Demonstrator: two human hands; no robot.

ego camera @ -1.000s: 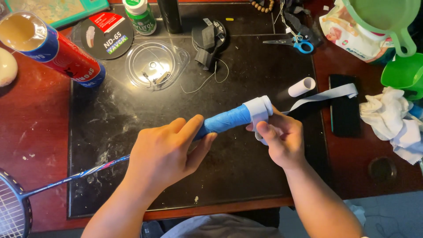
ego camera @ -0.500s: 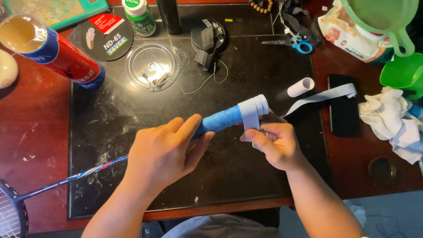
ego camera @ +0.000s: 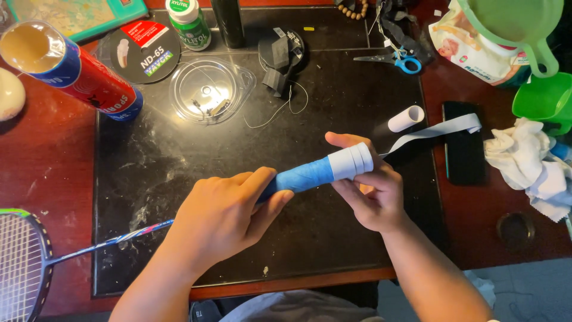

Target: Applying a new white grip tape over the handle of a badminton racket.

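Racket (ego camera: 179, 229) held low over the black mat (ego camera: 179, 149) on the surface, head off the left edge, handle pointing right. Left hand (ego camera: 223, 217) wrapped shut around the blue grip (ego camera: 301, 176). Right hand (ego camera: 366, 197) pinching the butt end, where white tape (ego camera: 351, 161) sits in a few turns; loose tail (ego camera: 438, 128) runs taut to the right. Frame likely light, shaft thin and springy, so best held at the handle. Tape soft, thin, probably tacky; likely creases if slackened. Room: open mat below the hands. Tape core (ego camera: 406, 118) and phone (ego camera: 465, 149) close under the tail; cloth (ego camera: 527, 161) further right, tube (ego camera: 71, 68) well apart
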